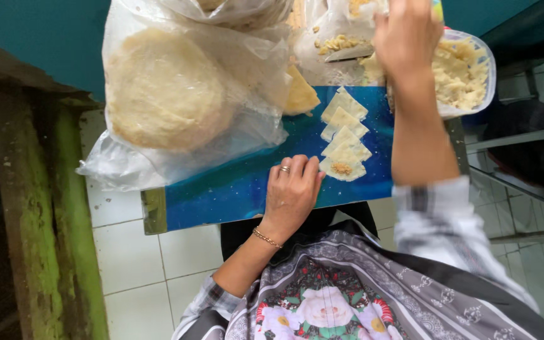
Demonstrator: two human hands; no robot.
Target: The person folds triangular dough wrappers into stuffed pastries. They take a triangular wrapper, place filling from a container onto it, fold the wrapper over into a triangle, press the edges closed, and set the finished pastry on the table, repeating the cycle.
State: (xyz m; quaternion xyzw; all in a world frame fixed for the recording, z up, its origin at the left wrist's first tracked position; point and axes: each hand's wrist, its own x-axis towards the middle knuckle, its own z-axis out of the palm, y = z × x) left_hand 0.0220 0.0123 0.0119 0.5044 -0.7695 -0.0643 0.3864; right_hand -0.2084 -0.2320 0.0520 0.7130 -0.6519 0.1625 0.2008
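Hands at blue counter, dough wrappers in a row, filling tub far right.

Left hand [292, 192] flat on blue counter [221, 189], lower centre, fingers together, holding nothing, fingertips touching nearest dough wrapper [342, 167] with a filling dab. Four pale wrappers overlap in a row, long axis running up the frame. Beyond, upper left: clear plastic bag [177, 94] of round flat dough sheets. Top right: right hand [407, 34] over clear filling tub [467, 75], crumbly yellow; its grip cannot be told.
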